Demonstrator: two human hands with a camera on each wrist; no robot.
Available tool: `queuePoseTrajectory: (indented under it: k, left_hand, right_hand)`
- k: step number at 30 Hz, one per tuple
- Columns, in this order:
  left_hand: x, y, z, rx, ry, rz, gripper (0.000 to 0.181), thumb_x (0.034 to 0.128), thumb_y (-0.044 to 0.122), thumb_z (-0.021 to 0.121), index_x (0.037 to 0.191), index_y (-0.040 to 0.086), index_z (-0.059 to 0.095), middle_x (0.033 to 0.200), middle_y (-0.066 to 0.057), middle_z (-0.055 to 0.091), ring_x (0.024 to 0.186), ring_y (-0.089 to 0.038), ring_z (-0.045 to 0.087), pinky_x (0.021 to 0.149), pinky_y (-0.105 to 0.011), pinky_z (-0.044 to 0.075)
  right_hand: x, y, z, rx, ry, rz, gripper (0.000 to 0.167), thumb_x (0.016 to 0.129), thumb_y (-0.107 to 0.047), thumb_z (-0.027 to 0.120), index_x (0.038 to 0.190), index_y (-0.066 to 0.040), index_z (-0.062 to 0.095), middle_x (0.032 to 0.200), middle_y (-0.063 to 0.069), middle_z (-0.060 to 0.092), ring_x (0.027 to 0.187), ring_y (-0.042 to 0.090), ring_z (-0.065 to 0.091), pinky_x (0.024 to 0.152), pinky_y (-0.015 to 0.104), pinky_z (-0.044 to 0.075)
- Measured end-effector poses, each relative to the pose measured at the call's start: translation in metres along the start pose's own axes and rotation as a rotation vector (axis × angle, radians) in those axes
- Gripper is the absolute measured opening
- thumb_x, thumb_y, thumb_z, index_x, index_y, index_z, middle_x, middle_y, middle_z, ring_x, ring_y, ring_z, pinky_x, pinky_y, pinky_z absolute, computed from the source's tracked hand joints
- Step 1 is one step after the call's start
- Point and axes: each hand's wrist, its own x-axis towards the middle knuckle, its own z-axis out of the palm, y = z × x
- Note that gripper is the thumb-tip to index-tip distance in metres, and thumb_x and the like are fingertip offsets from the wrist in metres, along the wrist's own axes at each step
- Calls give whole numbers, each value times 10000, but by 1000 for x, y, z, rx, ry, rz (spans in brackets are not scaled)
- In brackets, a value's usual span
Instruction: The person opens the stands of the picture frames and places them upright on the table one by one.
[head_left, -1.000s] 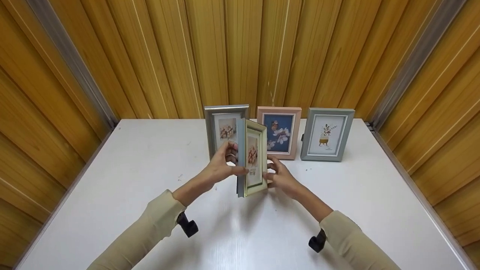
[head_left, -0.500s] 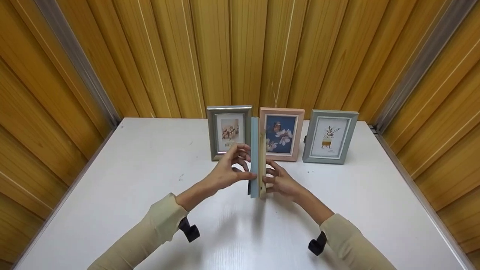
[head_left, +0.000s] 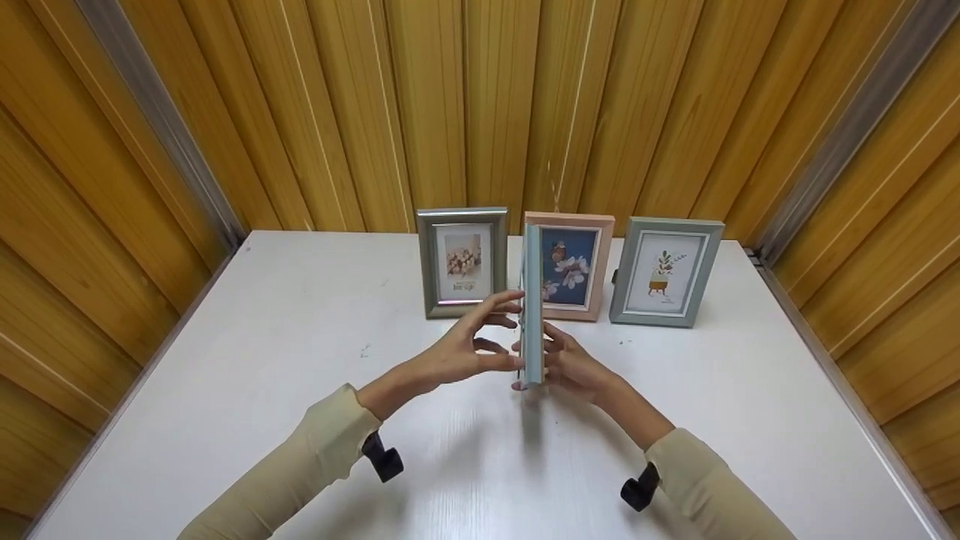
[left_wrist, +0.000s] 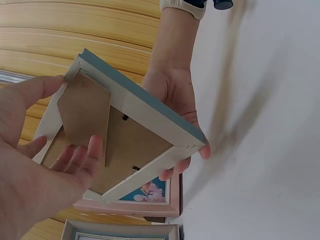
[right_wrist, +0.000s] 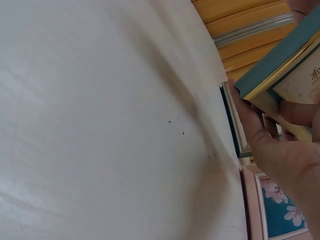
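A picture frame with a pale blue side stands edge-on between my hands, just above the table. My right hand grips it from the right. In the right wrist view the right thumb lies on its cream-and-gold front, with fingers behind. My left hand has thumb and index fingertip touching its left edge, the fingers loosely spread. The left wrist view shows its brown backboard, whitish border and support flap, with the other left fingers near the flap. The flap lies close to the back.
Behind stand a silver-grey frame, a pink frame with a blossom picture, and a grey-green frame in a row on the white table. Wood-patterned panels rise around the table.
The held frame has turned from showing its front to edge-on, its back now toward the left hand. Both hands have shifted slightly right, and the left thumb has left the front.
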Motion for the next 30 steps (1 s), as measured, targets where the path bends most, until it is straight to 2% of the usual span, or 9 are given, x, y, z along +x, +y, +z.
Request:
queuePoseTrajectory:
  k: [5,10,16,21,26,30]
  left_hand:
    - [-2,-2,3,-32,-26,-38,793,883,135,773,1557,189,357,1571,-62,397,1398,-238,459,1077,-375,512]
    - [-4,-3,5,-62,-40,-90,787,885,145,779,1547,177,356,1585,-51,382,1443,-250,438,1125,-381,481]
    - [-7,-1,6,-91,-39,-133,719,899,140,763,1516,124,395,1591,-92,384,1478,-310,416,1155,-407,448]
    - [-8,-1,6,-119,-25,-171,707,901,95,748,1517,90,401,1590,-117,403,1444,-345,471,1130,-406,468]
    - [-9,-1,4,-97,-5,-169,661,923,65,701,1519,65,415,1589,-118,423,1465,-323,442,1129,-388,474]
    - [-8,-1,2,-46,22,-180,622,927,96,660,1512,72,451,1576,-98,458,1456,-303,455,1137,-427,469]
  right_hand:
    - [-1,1,0,24,-34,-45,773,970,77,471,1634,-173,166,1225,26,605,1042,218,726,964,563,566]
    - [-2,3,-1,31,-48,-57,760,972,84,449,1629,-206,201,1224,20,594,1020,185,708,975,569,558]
    - [0,5,-1,39,-40,-37,750,937,117,429,1606,-162,236,1222,22,598,1002,189,711,985,574,551]
    - [0,7,-2,47,-34,-28,750,912,134,384,1599,-129,239,1214,22,623,1024,199,712,978,558,561]
    - [0,7,-2,58,-27,-21,777,902,142,347,1621,-111,194,1246,47,667,1100,243,713,983,561,558]
    - [1,7,-2,57,-32,-18,801,893,154,354,1626,-116,177,1288,66,651,1138,252,703,991,579,548]
